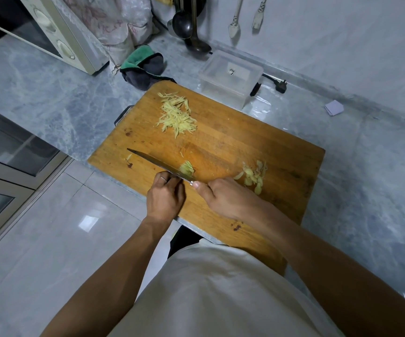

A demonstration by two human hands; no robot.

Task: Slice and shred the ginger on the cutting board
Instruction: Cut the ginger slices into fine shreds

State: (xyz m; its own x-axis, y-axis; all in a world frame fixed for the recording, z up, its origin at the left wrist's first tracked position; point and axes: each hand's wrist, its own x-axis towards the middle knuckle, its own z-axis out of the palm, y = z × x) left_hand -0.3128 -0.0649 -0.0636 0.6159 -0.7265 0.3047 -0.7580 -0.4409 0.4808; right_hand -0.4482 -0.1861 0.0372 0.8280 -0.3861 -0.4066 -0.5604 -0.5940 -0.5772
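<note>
Two bare hands work at the near edge of the rectangular wooden cutting board (pixel 233 147), which lies on the grey marbled stone countertop (pixel 51 93). The right hand (pixel 230 198) is wrapped around the handle of the long steel kitchen knife (pixel 157 164), thumb laid along the handle's top; the blade runs from the hand toward 10 o'clock, its tip out near the board's left edge. The left hand (pixel 165 198), a ring on one finger, sits with fingers curled against the near side of the blade; whether it pins anything I cannot tell, since the fingertips are hidden. The small stack of pale yellow ginger slices (pixel 187 168) being cut lies against the far side of the blade, at 12 o'clock from the gap between the two hands, just beside the knuckles of the left hand. The heap of fine ginger shreds (pixel 176 116) rests well apart, at 12 o'clock on the far part of the board. The loose pile of uncut ginger slices (pixel 253 176) lies at 2 o'clock from the right hand, just beside it. Beyond the board stands the clear plastic box (pixel 230 76), and the green and grey cloth (pixel 143 66) lies at 11 o'clock
</note>
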